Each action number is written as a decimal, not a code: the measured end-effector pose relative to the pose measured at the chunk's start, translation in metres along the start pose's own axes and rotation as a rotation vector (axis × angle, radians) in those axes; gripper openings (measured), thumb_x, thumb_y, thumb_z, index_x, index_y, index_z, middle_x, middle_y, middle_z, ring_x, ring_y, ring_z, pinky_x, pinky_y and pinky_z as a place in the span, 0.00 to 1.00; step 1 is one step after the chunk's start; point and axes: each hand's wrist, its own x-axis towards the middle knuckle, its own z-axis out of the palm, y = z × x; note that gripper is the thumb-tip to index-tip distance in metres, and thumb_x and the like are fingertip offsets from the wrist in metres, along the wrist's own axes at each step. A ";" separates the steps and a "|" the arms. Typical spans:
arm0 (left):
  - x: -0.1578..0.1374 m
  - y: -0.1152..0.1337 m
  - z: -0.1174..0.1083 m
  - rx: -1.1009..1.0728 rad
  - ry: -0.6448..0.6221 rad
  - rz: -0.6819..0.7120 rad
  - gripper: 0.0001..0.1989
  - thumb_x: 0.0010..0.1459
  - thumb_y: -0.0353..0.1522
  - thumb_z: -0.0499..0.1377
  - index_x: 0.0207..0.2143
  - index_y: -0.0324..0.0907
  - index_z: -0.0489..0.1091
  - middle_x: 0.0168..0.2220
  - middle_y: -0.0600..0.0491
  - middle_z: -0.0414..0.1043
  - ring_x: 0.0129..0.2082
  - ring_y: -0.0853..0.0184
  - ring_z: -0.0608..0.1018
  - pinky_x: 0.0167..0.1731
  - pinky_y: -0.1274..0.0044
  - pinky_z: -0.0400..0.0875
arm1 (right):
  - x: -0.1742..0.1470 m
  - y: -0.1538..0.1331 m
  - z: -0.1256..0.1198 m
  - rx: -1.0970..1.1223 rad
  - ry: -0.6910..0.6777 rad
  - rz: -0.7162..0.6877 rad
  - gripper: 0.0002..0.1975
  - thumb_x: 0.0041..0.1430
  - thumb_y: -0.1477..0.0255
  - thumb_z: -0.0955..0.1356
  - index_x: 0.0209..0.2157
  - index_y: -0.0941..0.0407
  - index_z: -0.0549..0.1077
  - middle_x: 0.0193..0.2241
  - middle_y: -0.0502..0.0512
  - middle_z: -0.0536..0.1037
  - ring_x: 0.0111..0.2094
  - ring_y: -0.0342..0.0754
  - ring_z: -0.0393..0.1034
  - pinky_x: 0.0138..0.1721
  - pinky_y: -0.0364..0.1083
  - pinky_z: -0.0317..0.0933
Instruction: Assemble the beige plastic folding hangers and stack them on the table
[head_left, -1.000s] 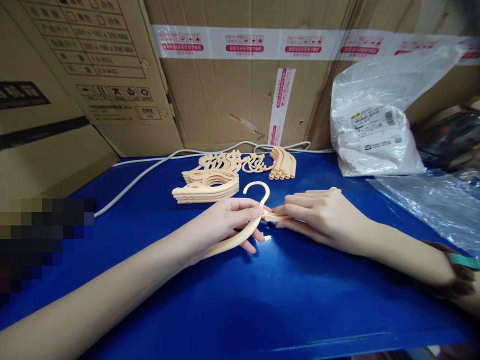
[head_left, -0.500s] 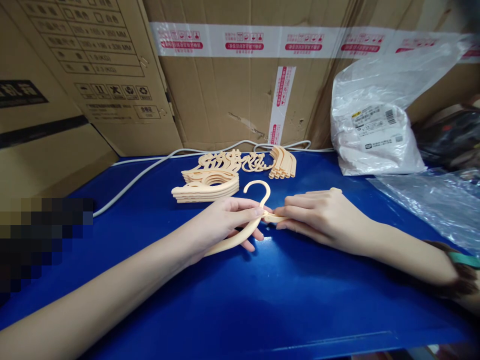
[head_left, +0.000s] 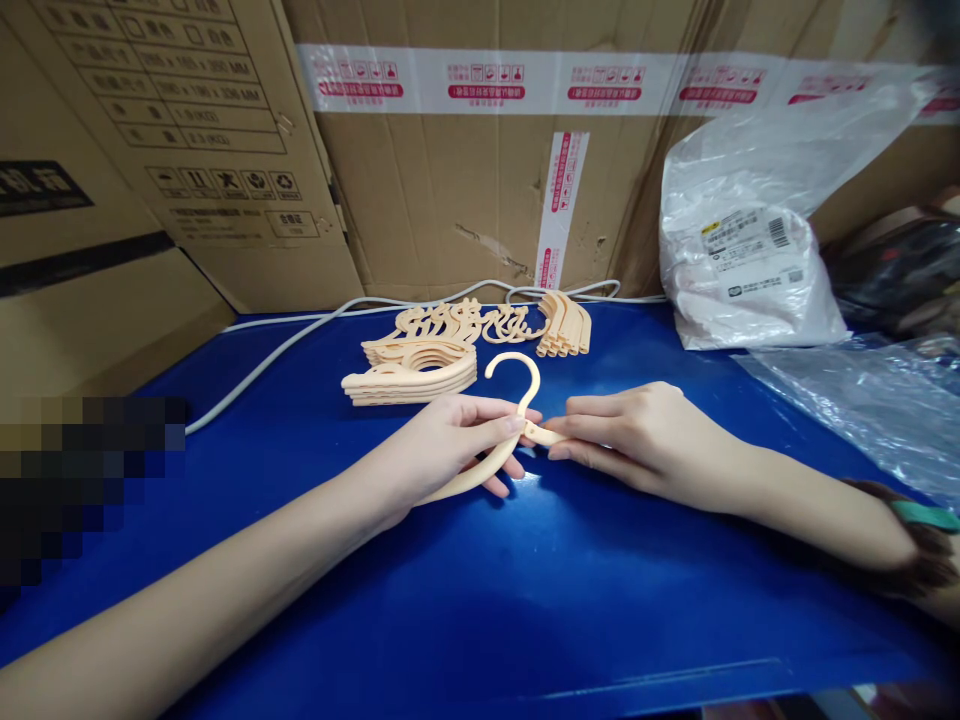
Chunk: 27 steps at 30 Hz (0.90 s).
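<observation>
A cream plastic clothes hanger is held over the blue table, its hook pointing up. My left hand grips it near the base of the hook, thumb on top and some fingers spread beneath. From the right, my right hand pinches a short cream hanger arm that meets the hanger at the hook's base. My fingers cover the far end of that arm. Behind my left hand lies a stack of cream hanger arms.
Further back are loose cream pieces, hooks and a bundle of curved arms. A white cable runs along the cardboard boxes. At right stand a white plastic bag and clear film on the blue table.
The short arm in my right hand has turned slightly where it meets the hanger. My right hand has shifted a little left, and the hook sits slightly higher. My left hand keeps its grip.
</observation>
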 end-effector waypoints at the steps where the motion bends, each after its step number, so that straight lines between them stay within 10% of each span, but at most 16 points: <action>1: 0.000 -0.001 0.000 0.003 -0.003 0.000 0.14 0.57 0.34 0.61 0.44 0.37 0.76 0.26 0.51 0.74 0.25 0.70 0.76 0.24 0.81 0.72 | 0.000 0.000 0.000 0.010 -0.003 0.005 0.19 0.70 0.64 0.57 0.46 0.57 0.75 0.33 0.54 0.77 0.29 0.42 0.72 0.27 0.41 0.56; 27: 0.009 -0.011 -0.003 0.029 -0.091 0.074 0.12 0.59 0.33 0.59 0.42 0.36 0.75 0.28 0.53 0.72 0.22 0.74 0.74 0.21 0.82 0.71 | 0.001 -0.006 0.000 0.071 -0.036 0.040 0.17 0.69 0.66 0.58 0.35 0.57 0.74 0.28 0.50 0.76 0.23 0.40 0.67 0.26 0.41 0.51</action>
